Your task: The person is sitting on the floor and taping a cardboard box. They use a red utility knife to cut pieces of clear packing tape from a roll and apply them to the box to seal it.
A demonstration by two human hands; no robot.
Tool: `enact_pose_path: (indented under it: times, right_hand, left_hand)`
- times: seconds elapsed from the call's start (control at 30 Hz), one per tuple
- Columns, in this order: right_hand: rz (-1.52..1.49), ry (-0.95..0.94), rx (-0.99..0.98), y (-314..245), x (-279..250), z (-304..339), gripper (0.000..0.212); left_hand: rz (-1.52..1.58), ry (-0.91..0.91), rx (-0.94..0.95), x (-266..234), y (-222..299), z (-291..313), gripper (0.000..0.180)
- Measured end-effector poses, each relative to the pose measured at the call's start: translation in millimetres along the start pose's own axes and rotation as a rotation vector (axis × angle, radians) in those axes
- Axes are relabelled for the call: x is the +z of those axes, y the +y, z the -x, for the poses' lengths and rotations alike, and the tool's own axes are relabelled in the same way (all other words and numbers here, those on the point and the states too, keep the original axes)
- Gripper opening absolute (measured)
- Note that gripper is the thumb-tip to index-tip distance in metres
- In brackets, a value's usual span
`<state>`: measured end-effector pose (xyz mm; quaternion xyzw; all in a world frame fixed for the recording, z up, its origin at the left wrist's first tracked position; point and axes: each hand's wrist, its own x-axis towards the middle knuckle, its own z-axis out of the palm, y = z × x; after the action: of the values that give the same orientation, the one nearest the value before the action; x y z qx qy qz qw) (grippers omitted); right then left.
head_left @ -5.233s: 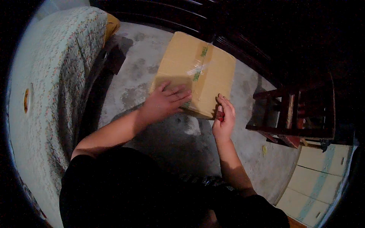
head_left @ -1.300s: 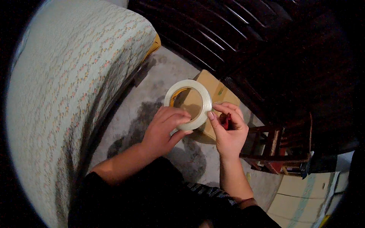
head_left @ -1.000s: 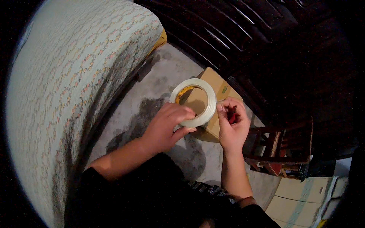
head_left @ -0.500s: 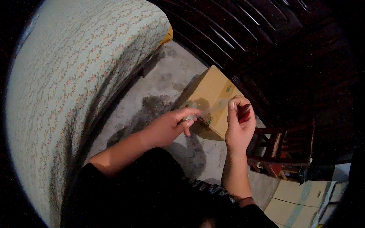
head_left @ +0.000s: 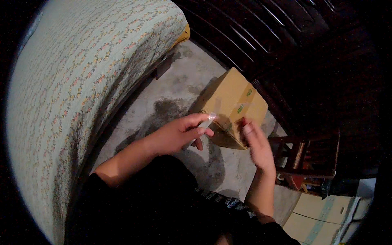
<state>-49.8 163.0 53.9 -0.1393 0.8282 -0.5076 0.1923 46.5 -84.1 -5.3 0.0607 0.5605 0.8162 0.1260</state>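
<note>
Whitish glossy tape roll (head_left: 207,123), count one, edge-on, pinched between thumb and fingers of my left hand (head_left: 184,132). My right hand (head_left: 259,148) is blurred; its grip I cannot tell. Beyond: one closed tan rectangular cardboard box (head_left: 228,96), contents hidden, on grey concrete floor (head_left: 194,71).

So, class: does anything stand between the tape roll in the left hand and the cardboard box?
Nothing visible does: the right hand is to the right of the tape roll, not between it and the cardboard box.
</note>
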Motion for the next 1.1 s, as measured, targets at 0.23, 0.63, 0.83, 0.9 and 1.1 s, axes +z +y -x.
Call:
enact_pose_path:
  times: [0.23,0.63,0.83,0.9,1.1]
  right_hand:
    - [0.172,-0.286,-0.077,-20,33,13,0.028]
    - [0.112,-0.35,-0.102,-18,38,6,0.025]
    - [0.041,-0.344,-0.079,-16,39,8,0.024]
    - [0.008,-0.335,-0.09,-10,40,6,0.024]
    - [-0.036,-0.328,-0.027,-8,38,8,0.024]
  left_hand:
    - [-0.06,0.022,0.015,1,1,0,0.045]
    - [-0.01,-0.04,0.031,4,-10,-3,0.041]
    - [0.028,-0.024,0.047,7,-7,-5,0.04]
    - [0.034,-0.026,0.043,7,-7,-5,0.04]
    - [0.021,-0.042,0.061,8,-9,-9,0.043]
